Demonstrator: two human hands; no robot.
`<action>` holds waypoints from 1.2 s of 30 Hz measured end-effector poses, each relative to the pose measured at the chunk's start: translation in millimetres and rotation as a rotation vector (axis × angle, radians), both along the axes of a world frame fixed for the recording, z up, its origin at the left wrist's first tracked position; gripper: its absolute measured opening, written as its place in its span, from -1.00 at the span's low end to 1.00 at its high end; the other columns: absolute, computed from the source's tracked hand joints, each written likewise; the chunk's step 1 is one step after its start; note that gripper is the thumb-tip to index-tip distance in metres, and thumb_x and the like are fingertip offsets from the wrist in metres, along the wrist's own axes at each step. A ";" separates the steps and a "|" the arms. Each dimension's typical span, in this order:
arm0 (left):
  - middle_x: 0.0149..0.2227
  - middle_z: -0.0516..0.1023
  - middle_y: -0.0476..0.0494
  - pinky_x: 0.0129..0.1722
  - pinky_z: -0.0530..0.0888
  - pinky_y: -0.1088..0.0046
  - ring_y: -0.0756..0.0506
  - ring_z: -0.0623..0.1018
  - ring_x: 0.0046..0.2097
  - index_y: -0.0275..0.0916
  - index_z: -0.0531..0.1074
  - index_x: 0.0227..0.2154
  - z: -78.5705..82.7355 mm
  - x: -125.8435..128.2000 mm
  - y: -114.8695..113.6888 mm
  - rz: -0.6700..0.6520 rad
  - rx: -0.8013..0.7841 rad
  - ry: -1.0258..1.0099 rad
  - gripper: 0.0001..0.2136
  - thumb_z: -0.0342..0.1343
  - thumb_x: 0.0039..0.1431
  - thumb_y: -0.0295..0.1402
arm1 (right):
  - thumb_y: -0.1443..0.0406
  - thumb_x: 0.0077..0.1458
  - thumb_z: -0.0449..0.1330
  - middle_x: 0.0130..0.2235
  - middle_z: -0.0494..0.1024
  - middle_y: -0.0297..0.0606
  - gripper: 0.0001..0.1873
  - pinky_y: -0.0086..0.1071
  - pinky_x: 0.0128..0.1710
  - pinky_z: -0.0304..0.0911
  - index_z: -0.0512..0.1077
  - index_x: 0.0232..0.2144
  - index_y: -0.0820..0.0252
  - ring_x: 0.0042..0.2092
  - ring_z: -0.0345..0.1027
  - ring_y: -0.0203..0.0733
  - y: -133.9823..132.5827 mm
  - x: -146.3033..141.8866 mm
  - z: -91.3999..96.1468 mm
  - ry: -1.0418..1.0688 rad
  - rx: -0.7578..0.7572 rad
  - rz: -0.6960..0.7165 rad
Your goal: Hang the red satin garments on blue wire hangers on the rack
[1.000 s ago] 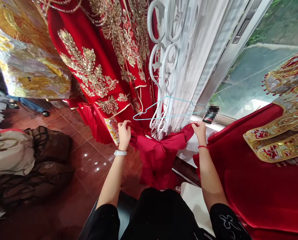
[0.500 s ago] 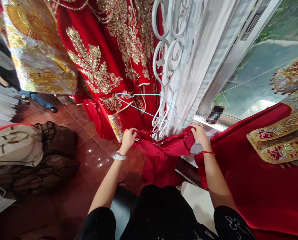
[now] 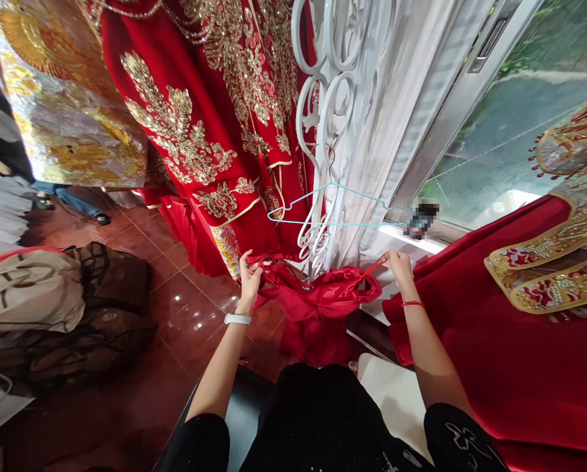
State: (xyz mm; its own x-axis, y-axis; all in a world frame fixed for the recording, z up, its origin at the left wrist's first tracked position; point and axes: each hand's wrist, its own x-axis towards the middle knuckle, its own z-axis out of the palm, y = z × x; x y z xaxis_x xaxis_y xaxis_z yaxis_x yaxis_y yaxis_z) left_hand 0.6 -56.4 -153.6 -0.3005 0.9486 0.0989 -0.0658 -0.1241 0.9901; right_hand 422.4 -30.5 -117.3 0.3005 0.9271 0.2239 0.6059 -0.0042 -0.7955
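Observation:
A red satin dress (image 3: 317,298) hangs between my two hands in front of me, its skirt dropping toward the floor. My left hand (image 3: 250,278), with a white band at the wrist, is closed on the dress's left upper edge. My right hand (image 3: 400,267) pinches a thin red strap (image 3: 372,267), drawn taut up from the dress's right side. Just beyond the dress, a light blue hanger (image 3: 345,224) hangs from the white scrollwork stand (image 3: 317,141) with nothing on it. Neither hand touches the hanger.
Gold-embroidered red garments (image 3: 199,131) hang at the back left. Bags (image 3: 37,282) lie on the tiled floor (image 3: 175,308) at left, and a person's legs (image 3: 71,196) show behind. A red and gold costume (image 3: 544,275) hangs at right by the window (image 3: 509,137). A white seat (image 3: 389,393) stands below.
The hanger has swung round and to the right. My right hand has shifted slightly right and now pulls a strap out from the dress. The left hand has barely moved.

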 end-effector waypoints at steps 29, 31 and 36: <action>-0.39 0.64 -0.10 -0.18 0.69 0.27 -0.20 0.73 -0.19 -0.22 0.37 0.15 -9.6 -32.0 -24.8 0.111 0.010 -0.031 -0.28 0.40 -0.03 0.01 | 0.05 -0.23 0.52 -0.13 0.74 -0.14 -0.54 -0.07 0.10 0.53 0.68 -0.32 0.24 0.05 0.60 0.09 55.6 17.8 59.5 0.483 0.304 0.017; -0.36 0.68 -0.13 -0.14 0.69 0.28 -0.22 0.74 -0.14 -0.25 0.27 0.30 -8.8 -31.1 -24.3 0.119 0.017 -0.059 -0.12 0.42 -0.04 0.00 | 0.08 -0.20 0.50 -0.14 0.74 -0.14 -0.58 -0.08 0.09 0.55 0.67 -0.32 0.25 0.02 0.60 0.06 60.0 17.4 66.0 0.482 0.304 0.012; -0.28 0.73 -0.14 0.00 0.66 0.28 -0.17 0.74 -0.11 -0.22 -0.06 0.50 5.5 -27.7 -20.1 0.116 0.072 -0.202 0.21 0.52 -0.13 -0.04 | 0.06 -0.22 0.52 -0.16 0.73 -0.16 -0.52 -0.08 0.09 0.55 0.66 -0.29 0.26 -0.01 0.60 0.02 59.1 9.9 72.0 0.493 0.288 0.053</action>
